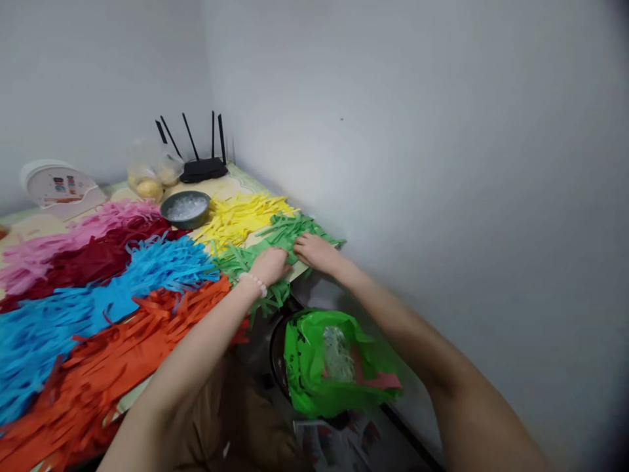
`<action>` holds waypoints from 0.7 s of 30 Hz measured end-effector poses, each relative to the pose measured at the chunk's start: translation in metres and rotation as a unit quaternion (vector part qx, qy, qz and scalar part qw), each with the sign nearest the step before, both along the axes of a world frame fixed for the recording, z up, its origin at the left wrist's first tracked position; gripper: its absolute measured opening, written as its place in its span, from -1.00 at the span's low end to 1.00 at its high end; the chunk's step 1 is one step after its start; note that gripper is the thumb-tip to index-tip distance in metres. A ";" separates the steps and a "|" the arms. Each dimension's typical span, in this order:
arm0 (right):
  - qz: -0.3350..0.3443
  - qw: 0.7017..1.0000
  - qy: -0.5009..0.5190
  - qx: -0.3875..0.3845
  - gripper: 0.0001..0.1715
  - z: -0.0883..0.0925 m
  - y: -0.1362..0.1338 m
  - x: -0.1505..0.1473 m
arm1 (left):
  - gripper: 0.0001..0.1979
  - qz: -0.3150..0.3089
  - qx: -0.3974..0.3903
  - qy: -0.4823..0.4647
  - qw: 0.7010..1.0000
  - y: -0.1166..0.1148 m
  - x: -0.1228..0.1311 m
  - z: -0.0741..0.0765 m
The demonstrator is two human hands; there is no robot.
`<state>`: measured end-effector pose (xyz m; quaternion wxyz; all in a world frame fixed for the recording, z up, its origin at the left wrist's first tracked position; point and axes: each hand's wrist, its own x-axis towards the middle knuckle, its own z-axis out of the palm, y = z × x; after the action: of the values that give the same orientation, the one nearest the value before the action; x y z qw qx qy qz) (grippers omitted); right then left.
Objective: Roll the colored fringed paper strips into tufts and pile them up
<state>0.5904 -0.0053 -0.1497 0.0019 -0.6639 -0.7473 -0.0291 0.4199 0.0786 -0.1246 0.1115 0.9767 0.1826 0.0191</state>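
Note:
A green fringed sheet (253,252), paper or thin cloth, lies across the table's right corner, and some of its strips hang over the edge. My left hand (270,267), with a pale bead bracelet (254,284) at the wrist, is closed on the sheet's near side. Close to its right, my right hand (314,252) pinches the same sheet with curled fingers. The fingertips of both hands are partly hidden. Beyond them is a yellow fringed sheet (236,219). Blue (162,262) and orange (132,347) fringed sheets spread to the left.
Dark red (98,259) and pink (105,223) fringes lie farther left. Behind stand a bowl of clear bits (187,208), a black router (204,169), and bagged yellowish items (150,189). A green plastic bag (314,367) lines a bin below the corner. The wall rises close on the right.

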 end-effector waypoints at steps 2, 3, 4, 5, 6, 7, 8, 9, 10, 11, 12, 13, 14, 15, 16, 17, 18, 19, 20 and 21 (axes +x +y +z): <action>0.002 1.000 0.000 -0.016 -0.76 0.002 0.001 0.001 | -0.74 0.004 0.002 0.018 1.000 0.002 0.006 -0.007; 0.003 1.000 0.001 -0.023 -0.73 0.003 0.001 0.002 | -0.74 0.003 0.003 0.024 1.000 0.003 0.008 -0.009; 0.004 1.000 0.002 -0.030 -0.71 0.004 0.001 0.003 | -0.73 0.002 0.004 0.028 1.000 0.004 0.010 -0.011; 0.004 0.999 0.003 -0.036 -0.71 0.005 0.001 0.003 | -0.73 0.002 0.003 0.031 1.000 0.005 0.011 -0.012; 0.003 0.999 0.005 -0.042 -0.74 0.006 0.002 0.004 | -0.73 0.003 0.000 0.034 0.999 0.006 0.011 -0.012; 0.002 0.999 0.007 -0.047 -0.77 0.007 0.003 0.005 | -0.73 0.006 -0.004 0.036 0.999 0.008 0.012 -0.013; -0.001 0.999 0.010 -0.052 -0.79 0.008 0.004 0.005 | -0.73 0.009 -0.011 0.038 0.999 0.009 0.012 -0.013; -0.004 0.998 0.013 -0.057 -0.80 0.010 0.006 0.006 | -0.73 0.012 -0.019 0.040 0.999 0.011 0.013 -0.013; -0.007 0.998 0.016 -0.061 -0.80 0.011 0.007 0.007 | -0.72 0.014 -0.028 0.041 0.999 0.014 0.013 -0.013; -0.010 0.998 0.020 -0.065 -0.81 0.012 0.009 0.008 | -0.72 0.017 -0.038 0.041 0.998 0.016 0.014 -0.013; -0.013 0.997 0.023 -0.069 -0.81 0.014 0.011 0.008 | -0.71 0.020 -0.048 0.041 0.998 0.018 0.014 -0.013; -0.014 0.997 0.025 -0.073 -0.81 0.015 0.012 0.009 | -0.70 0.024 -0.058 0.041 0.997 0.020 0.015 -0.013; -0.015 0.997 0.027 -0.076 -0.82 0.016 0.014 0.010 | -0.69 0.028 -0.068 0.041 0.996 0.021 0.015 -0.013; -0.014 0.996 0.029 -0.079 -0.82 0.016 0.015 0.010 | -0.67 0.032 -0.079 0.040 0.996 0.023 0.015 -0.012; -0.013 0.996 0.031 -0.082 -0.83 0.017 0.016 0.011 | -0.67 0.037 -0.090 0.039 0.994 0.024 0.015 -0.012; -0.012 0.996 0.032 -0.084 -0.84 0.017 0.016 0.011 | -0.66 0.041 -0.102 0.038 0.993 0.026 0.015 -0.011; -0.011 0.996 0.033 -0.087 -0.84 0.017 0.016 0.012 | -0.67 0.045 -0.114 0.036 0.992 0.027 0.015 -0.010; -0.010 0.995 0.034 -0.089 -0.84 0.017 0.017 0.012 | -0.68 0.049 -0.125 0.034 0.990 0.028 0.015 -0.010; -0.009 0.995 0.035 -0.090 -0.84 0.017 0.017 0.012 | -0.69 0.053 -0.137 0.031 0.989 0.030 0.015 -0.010; -0.009 0.995 0.036 -0.091 -0.83 0.017 0.017 0.012 | -0.70 0.056 -0.147 0.028 0.987 0.031 0.015 -0.009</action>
<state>0.6028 0.0115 -0.1332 -0.0323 -0.6684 -0.7405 0.0629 0.4348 0.1094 -0.1338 0.2476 0.9379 0.2413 -0.0293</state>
